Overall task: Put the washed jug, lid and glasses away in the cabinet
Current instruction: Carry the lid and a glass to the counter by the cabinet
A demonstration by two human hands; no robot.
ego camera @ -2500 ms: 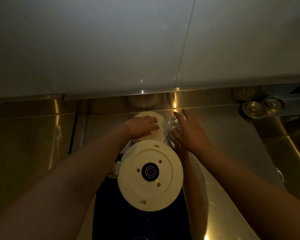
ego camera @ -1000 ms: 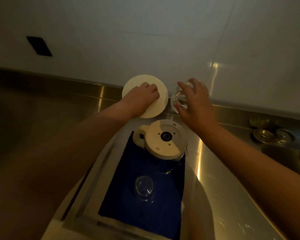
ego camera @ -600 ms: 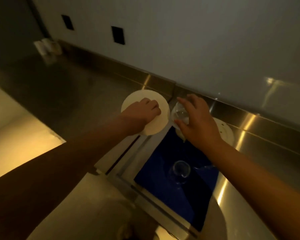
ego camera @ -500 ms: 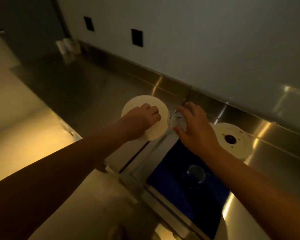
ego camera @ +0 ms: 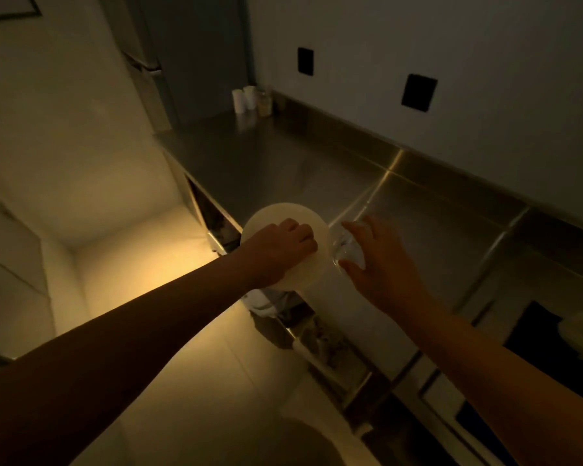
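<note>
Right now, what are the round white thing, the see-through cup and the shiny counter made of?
Lid: likely plastic, matte cream-white, with no shine; the left hand grips it.
Glass: clear glass or maybe clear plastic; the right hand shows through it.
Counter: looks like brushed stainless steel, grey with streaky light reflections.

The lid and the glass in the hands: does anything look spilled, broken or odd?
Nothing stands out. The left hand grips the round white lid, and the right hand holds a clear glass beside it. No spill or crack shows, though the dim light hides fine detail.
</note>
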